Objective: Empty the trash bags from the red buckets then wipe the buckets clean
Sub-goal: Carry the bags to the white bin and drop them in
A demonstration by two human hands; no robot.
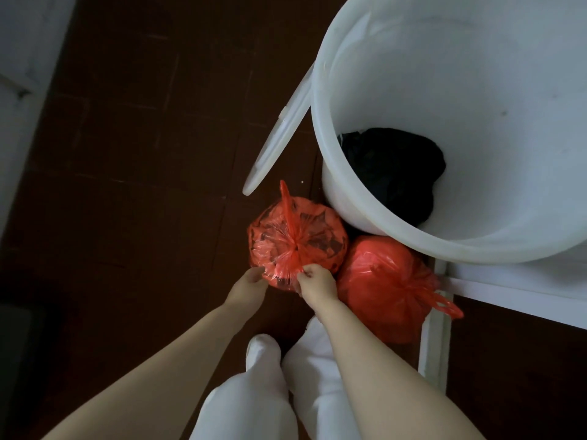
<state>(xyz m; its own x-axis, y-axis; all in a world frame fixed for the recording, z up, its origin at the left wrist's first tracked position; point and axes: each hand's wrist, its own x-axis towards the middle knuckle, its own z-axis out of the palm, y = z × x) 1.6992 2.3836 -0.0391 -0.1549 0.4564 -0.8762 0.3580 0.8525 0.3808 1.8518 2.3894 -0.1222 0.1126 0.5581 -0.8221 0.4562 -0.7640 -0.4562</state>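
We stand over a big white bin (460, 128) with a black bag (394, 169) at its bottom and its lid (279, 131) leaning alongside. Two tied red trash bags sit touching on the floor below it. The nearer bag (295, 242) looks soft, crinkly and probably light; its thin plastic could tear, so we'd lift by the knotted neck. Our right hand (317, 281) pinches that tail; our left hand (251, 281) cups its side, fingers relaxed. The second bag (381, 284) lies untouched.

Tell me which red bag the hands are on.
The left red bag, translucent, beside the white lid. Both hands touch it; the opaque bag to its right is untouched.
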